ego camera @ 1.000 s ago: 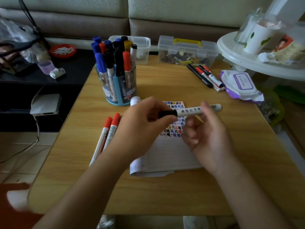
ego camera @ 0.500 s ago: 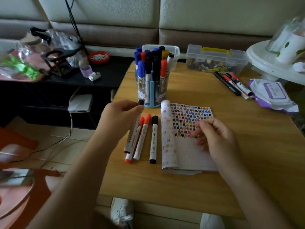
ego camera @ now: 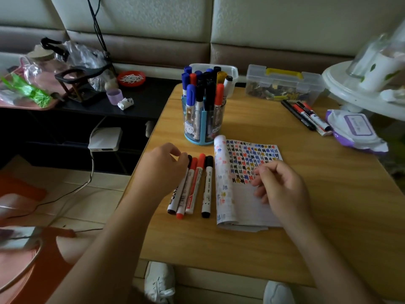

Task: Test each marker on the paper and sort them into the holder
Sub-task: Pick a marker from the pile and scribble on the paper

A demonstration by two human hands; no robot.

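A blue, clear marker holder full of several blue, black and red markers stands at the table's far middle. In front of it lies an open notebook, its page covered with coloured test marks. Left of the notebook lie a black-capped marker, two red-capped markers and, leftmost, another black marker. My left hand pinches the cap end of that leftmost marker, which rests on the table. My right hand rests loosely curled on the page, holding nothing. More markers lie at the far right.
A clear box with a yellow handle and a clear tub stand at the back. A wipes pack and a white round stand are on the right. A black side shelf runs along the table's left edge.
The black marker held between both hands has come down with my left hand to the row left of the notebook. My right hand let go and dropped onto the page.
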